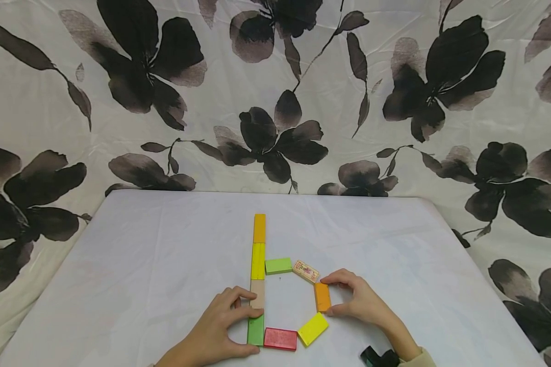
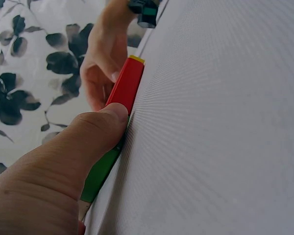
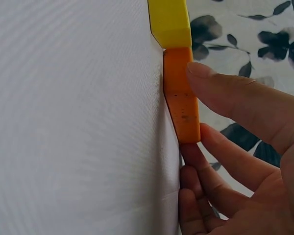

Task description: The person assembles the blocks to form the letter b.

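Observation:
Several coloured blocks lie flat on the table, a straight column with a loop on its right side. My left hand [image 1: 217, 326] is at the column's lower end, holding the green block [image 1: 255, 332] between thumb and a finger; other fingertips touch the plain wooden block [image 1: 257, 288] above it. On the loop's right side, my right hand [image 1: 365, 302] pinches the orange block [image 1: 322, 297] end to end. A yellow block [image 1: 313, 329] and a red block [image 1: 280, 339] close the loop's bottom. In the left wrist view the thumb [image 2: 95, 129] lies where green meets red, the fingers hidden.
A patterned block [image 1: 306, 271] and a light green block [image 1: 278, 265] form the loop's top. Another yellow block [image 1: 258, 261] and an amber block [image 1: 259, 228] top the column. The white table [image 1: 165, 255] ends before a floral cloth [image 1: 349, 102]. A black device [image 1: 380, 357] sits by the right wrist.

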Demonstrator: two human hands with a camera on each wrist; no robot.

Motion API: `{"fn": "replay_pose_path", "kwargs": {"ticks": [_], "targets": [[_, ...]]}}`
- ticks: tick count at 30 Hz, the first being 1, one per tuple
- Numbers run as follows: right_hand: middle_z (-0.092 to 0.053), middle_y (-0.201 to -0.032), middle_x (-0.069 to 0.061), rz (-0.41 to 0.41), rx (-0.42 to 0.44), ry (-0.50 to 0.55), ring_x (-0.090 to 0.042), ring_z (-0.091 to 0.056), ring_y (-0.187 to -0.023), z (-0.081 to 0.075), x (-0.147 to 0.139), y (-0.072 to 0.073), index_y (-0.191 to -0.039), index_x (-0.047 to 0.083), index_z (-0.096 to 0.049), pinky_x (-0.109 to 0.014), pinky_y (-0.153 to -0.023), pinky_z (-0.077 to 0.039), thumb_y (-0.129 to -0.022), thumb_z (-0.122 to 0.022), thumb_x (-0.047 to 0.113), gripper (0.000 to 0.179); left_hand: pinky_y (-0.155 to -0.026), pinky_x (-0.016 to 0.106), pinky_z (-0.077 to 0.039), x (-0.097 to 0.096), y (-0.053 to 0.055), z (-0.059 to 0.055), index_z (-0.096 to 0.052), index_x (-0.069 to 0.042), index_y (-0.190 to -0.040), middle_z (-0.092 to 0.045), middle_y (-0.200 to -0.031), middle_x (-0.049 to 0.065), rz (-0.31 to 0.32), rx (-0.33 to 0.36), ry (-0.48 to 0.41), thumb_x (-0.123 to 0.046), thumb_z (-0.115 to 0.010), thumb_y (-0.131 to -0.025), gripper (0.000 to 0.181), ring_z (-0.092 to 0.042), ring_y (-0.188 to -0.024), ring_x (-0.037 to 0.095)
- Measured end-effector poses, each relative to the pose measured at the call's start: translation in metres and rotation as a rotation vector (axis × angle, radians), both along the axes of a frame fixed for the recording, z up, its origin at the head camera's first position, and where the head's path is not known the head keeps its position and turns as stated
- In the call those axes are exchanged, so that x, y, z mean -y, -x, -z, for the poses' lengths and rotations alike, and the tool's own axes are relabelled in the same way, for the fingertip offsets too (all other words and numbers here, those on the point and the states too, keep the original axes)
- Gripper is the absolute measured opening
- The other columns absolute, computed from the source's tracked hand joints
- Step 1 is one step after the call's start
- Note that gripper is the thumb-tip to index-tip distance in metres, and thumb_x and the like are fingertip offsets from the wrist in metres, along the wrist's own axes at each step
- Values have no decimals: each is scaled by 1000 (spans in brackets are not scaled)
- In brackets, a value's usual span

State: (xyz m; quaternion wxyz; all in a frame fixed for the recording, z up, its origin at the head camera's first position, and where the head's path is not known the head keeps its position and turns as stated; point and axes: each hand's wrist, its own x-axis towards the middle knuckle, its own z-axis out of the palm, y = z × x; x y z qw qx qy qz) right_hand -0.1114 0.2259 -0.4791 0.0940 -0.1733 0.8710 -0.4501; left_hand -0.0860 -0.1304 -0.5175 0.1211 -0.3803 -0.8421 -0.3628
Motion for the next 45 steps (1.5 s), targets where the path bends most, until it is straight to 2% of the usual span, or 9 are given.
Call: {"fn": "replay_pose_path", "kwargs": {"ticks": [4,12,18,25,29,34,38,41,45], "targets": [[-63,-120,2,5,4,0,-23,-54,-112,1,0,0,-120,18,-70,-30,-98,-43,-72,-89,23,52,-82,26,-38,0,1,1,-71,-33,-116,-53,-128,-7,9,-26,-4,-51,-88,-67,55,-41,-97,1],[-62,-122,1,-2,30,19,-27,-53,-116,-3,0,-1,-121,17,-69,-33,-101,-41,-72,-89,20,52,-81,25,-38,0,0,0,-72,-32,-115,-53,-127,-7,8,-26,-3,-51,-88,-67,54,-41,-97,2],[-62,-122,1,-7,28,23,-26,-53,-116,-3,1,-2,-121,17,-69,-33,-101,-41,-72,-89,20,53,-82,24,-38,0,0,-1,-72,-35,-116,-53,-128,-10,-4,4,2,-52,-89,-66,54,-41,-98,0],[-62,-121,1,0,30,24,-27,-53,-116,-4,1,-2,-121,17,-69,-33,-101,-41,-72,-89,20,53,-80,27,-38,0,-1,1,-71,-34,-116,-53,-128,-8,10,-26,-13,-52,-87,-68,53,-41,-96,2],[-62,-122,1,-8,34,18,-26,-53,-116,-4,0,-1,-122,17,-69,-32,-101,-41,-73,-88,21,53,-80,27,-38,0,-1,0,-71,-35,-116,-53,-128,-9,9,-16,-10,-52,-87,-69,53,-41,-97,1],[-63,-121,2,-3,52,1,-23,-55,-114,-2,-2,4,-121,18,-68,-29,-99,-42,-81,-83,25,43,-80,26,-38,-1,-1,-1,-71,-35,-117,-52,-129,-9,8,-7,-6,-52,-87,-69,53,-41,-97,2],[-64,-123,-2,19,71,13,-24,-57,-114,-5,-2,11,-123,12,-67,-30,-98,-45,-90,-73,22,34,-80,26,-37,-1,0,-1,-71,-35,-117,-52,-128,-9,8,-7,0,-52,-87,-69,54,-41,-97,1],[-63,-126,-7,23,90,37,-26,-57,-114,-8,-1,18,-125,8,-65,-31,-97,-46,-94,-69,20,34,-80,26,-37,0,0,-1,-71,-34,-117,-53,-128,-9,8,-11,0,-53,-87,-69,53,-41,-97,2],[-63,-127,-8,8,117,55,-24,-57,-111,-10,3,29,-127,7,-65,-26,-94,-46,-97,-64,20,33,-80,27,-38,0,0,0,-71,-35,-117,-53,-128,-8,8,-9,-3,-54,-86,-70,53,-41,-97,2]]}}
